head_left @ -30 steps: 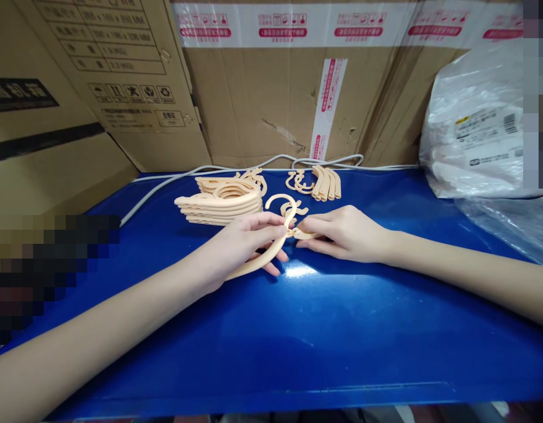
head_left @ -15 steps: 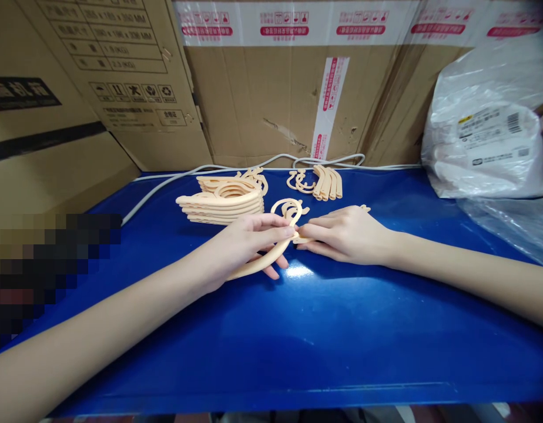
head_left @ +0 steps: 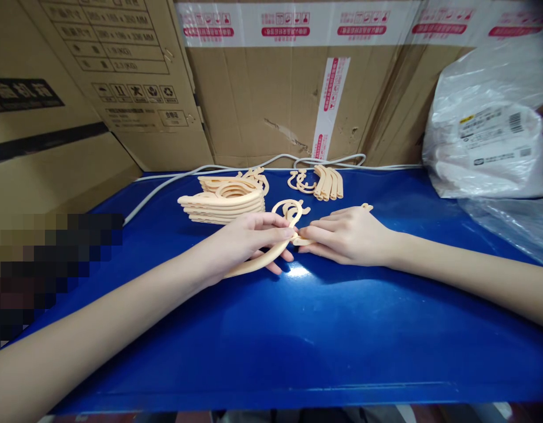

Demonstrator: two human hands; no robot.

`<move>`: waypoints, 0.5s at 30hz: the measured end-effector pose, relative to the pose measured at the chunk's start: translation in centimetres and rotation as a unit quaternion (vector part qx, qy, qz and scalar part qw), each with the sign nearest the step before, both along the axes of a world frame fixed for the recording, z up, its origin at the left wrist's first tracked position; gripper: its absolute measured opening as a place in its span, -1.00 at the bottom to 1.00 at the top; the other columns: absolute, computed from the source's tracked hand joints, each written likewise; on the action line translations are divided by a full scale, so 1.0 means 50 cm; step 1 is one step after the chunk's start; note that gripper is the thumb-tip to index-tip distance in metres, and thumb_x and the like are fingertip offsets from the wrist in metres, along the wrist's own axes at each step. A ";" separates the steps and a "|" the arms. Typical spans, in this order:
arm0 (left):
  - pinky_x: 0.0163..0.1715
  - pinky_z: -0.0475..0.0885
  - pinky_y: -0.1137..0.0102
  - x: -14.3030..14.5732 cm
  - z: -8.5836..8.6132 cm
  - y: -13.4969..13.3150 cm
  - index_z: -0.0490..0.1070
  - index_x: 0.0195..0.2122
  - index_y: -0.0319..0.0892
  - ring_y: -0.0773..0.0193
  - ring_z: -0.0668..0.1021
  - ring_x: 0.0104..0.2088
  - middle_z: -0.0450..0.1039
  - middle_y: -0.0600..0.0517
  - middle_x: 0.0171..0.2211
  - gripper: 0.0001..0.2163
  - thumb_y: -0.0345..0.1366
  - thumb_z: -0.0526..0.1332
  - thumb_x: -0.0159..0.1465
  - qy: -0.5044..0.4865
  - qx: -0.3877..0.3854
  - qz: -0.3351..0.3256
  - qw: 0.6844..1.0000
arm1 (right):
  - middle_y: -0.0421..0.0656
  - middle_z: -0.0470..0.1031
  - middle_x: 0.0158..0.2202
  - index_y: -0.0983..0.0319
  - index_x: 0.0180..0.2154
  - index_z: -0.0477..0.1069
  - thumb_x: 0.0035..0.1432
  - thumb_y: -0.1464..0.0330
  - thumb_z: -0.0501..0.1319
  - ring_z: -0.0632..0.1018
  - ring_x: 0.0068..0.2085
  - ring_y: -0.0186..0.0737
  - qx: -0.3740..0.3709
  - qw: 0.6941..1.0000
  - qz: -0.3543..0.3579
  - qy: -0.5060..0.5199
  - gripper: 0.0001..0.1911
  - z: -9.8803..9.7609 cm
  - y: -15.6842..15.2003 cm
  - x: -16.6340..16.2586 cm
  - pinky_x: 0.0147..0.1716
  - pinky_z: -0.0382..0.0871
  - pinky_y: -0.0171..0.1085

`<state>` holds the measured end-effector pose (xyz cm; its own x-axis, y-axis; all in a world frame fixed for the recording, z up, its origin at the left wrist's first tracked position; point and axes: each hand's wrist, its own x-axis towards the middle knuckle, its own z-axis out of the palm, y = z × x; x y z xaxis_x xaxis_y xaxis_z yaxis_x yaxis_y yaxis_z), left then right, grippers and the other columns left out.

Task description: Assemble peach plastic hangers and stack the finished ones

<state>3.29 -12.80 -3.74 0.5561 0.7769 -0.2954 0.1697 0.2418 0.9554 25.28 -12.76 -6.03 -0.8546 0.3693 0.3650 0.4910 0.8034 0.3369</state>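
Blue and glossy, the table (head_left: 298,329) fills the lower view, its near edge running along the bottom of the picture, where both forearms enter cut off at the elbows. A pixelated block hides whatever sits at the left edge. At the table's middle the left hand (head_left: 242,244) and right hand (head_left: 348,235) meet fingertip to fingertip over a peach plastic hanger (head_left: 271,252). The left hand is curled round one curved arm of it, which shows beneath the palm; the right hand pinches the other arm, mostly covered, with only its tip (head_left: 366,207) peeking out past the knuckles. The hanger's hook (head_left: 291,208) rises just behind the touching fingers. How the two arms join is hidden by the fingers. Just behind the left hand lies a stack of hangers (head_left: 225,200), and farther back a small bundle of loose parts (head_left: 319,183). A white cable (head_left: 236,167) runs along the table's far edge. Taped cardboard boxes (head_left: 275,88) close off the back, and a crumpled plastic bag (head_left: 487,135) with a label too small to read sits at the right.
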 end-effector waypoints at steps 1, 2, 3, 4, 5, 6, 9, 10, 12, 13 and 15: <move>-0.55 0.55 0.54 0.000 0.000 0.001 0.46 -0.24 -0.26 0.35 0.58 -0.44 0.54 0.02 -0.44 -0.90 -0.34 0.25 0.27 -0.001 0.001 0.002 1.000 | -0.19 0.54 -0.47 0.27 -0.29 0.44 0.43 0.16 -0.14 0.46 -0.54 -0.36 -0.001 1.000 -0.001 -0.001 -0.51 0.000 0.000 0.000 -0.52 0.15 -0.30; -0.55 0.55 0.54 0.001 -0.001 0.001 0.47 -0.25 -0.26 0.35 0.58 -0.45 0.54 0.02 -0.44 -0.91 -0.35 0.25 0.26 -0.001 0.001 0.002 1.000 | -0.19 0.54 -0.47 0.27 -0.29 0.44 0.43 0.16 -0.15 0.46 -0.54 -0.36 -0.002 1.000 -0.003 -0.003 -0.51 0.000 -0.001 0.000 -0.53 0.14 -0.30; -0.55 0.55 0.53 0.001 -0.001 0.001 0.47 -0.26 -0.26 0.35 0.58 -0.44 0.54 0.02 -0.44 -0.92 -0.36 0.25 0.26 -0.001 0.001 0.003 1.000 | -0.19 0.54 -0.47 0.27 -0.29 0.44 0.43 0.16 -0.15 0.46 -0.55 -0.36 -0.002 1.000 -0.004 -0.004 -0.51 -0.001 -0.001 0.000 -0.53 0.13 -0.30; -0.54 0.55 0.53 0.001 0.000 0.001 0.47 -0.27 -0.25 0.34 0.58 -0.44 0.54 0.01 -0.44 -0.92 -0.36 0.25 0.25 -0.001 0.002 0.006 1.000 | -0.18 0.54 -0.47 0.27 -0.29 0.44 0.43 0.16 -0.15 0.45 -0.55 -0.36 -0.002 1.000 -0.005 -0.006 -0.51 -0.001 -0.002 0.000 -0.54 0.12 -0.30; -0.54 0.55 0.52 0.001 0.000 0.001 0.48 -0.27 -0.25 0.34 0.58 -0.43 0.54 0.01 -0.43 -0.92 -0.36 0.26 0.25 0.000 0.003 0.008 1.000 | -0.18 0.54 -0.47 0.27 -0.29 0.44 0.43 0.16 -0.15 0.44 -0.56 -0.36 -0.001 1.000 -0.006 -0.007 -0.51 -0.001 -0.002 0.000 -0.54 0.11 -0.29; -0.54 0.55 0.52 0.002 0.000 0.001 0.48 -0.28 -0.25 0.33 0.58 -0.43 0.54 0.01 -0.43 -0.92 -0.36 0.26 0.24 0.002 0.004 0.011 1.000 | -0.19 0.54 -0.48 0.27 -0.29 0.44 0.43 0.16 -0.14 0.43 -0.57 -0.36 -0.001 1.000 -0.005 -0.007 -0.51 -0.001 -0.002 0.000 -0.55 0.10 -0.29; -0.53 0.54 0.51 0.003 0.000 -0.001 0.47 -0.30 -0.25 0.33 0.58 -0.44 0.52 0.01 -0.44 -0.91 -0.34 0.29 0.21 0.007 0.006 0.013 1.000 | -0.19 0.52 -0.51 0.27 -0.30 0.44 0.43 0.16 -0.13 0.42 -0.59 -0.35 -0.003 1.000 -0.001 -0.010 -0.51 0.000 -0.002 -0.001 -0.56 0.07 -0.28; -0.53 0.54 0.50 0.003 0.000 -0.001 0.47 -0.30 -0.24 0.33 0.57 -0.44 0.52 0.01 -0.44 -0.90 -0.33 0.30 0.20 0.008 0.007 0.012 1.000 | -0.19 0.53 -0.51 0.27 -0.30 0.44 0.43 0.16 -0.13 0.42 -0.59 -0.35 -0.004 1.000 -0.001 -0.012 -0.51 0.000 -0.002 -0.001 -0.56 0.07 -0.28; -0.54 0.54 0.50 0.003 0.000 -0.002 0.46 -0.30 -0.23 0.33 0.57 -0.45 0.51 0.02 -0.44 -0.90 -0.33 0.30 0.20 0.010 0.011 0.008 1.000 | -0.18 0.53 -0.50 0.27 -0.30 0.44 0.43 0.16 -0.14 0.42 -0.59 -0.35 -0.006 1.000 0.002 -0.014 -0.51 0.000 -0.002 -0.001 -0.56 0.07 -0.28; -0.54 0.53 0.50 0.003 0.000 -0.003 0.46 -0.30 -0.23 0.33 0.57 -0.45 0.50 0.02 -0.44 -0.91 -0.33 0.29 0.20 0.011 0.014 0.006 1.000 | -0.18 0.53 -0.50 0.27 -0.30 0.43 0.43 0.17 -0.14 0.42 -0.58 -0.36 -0.005 1.000 0.005 -0.013 -0.51 0.000 -0.002 -0.001 -0.56 0.07 -0.28; -0.55 0.53 0.51 0.002 0.001 -0.003 0.45 -0.30 -0.23 0.34 0.56 -0.44 0.49 0.03 -0.43 -0.93 -0.34 0.27 0.22 0.013 0.016 0.001 1.000 | -0.19 0.51 -0.52 0.28 -0.32 0.42 0.44 0.18 -0.14 0.41 -0.59 -0.36 0.003 1.000 0.014 -0.010 -0.51 0.000 -0.001 -0.001 -0.56 0.07 -0.28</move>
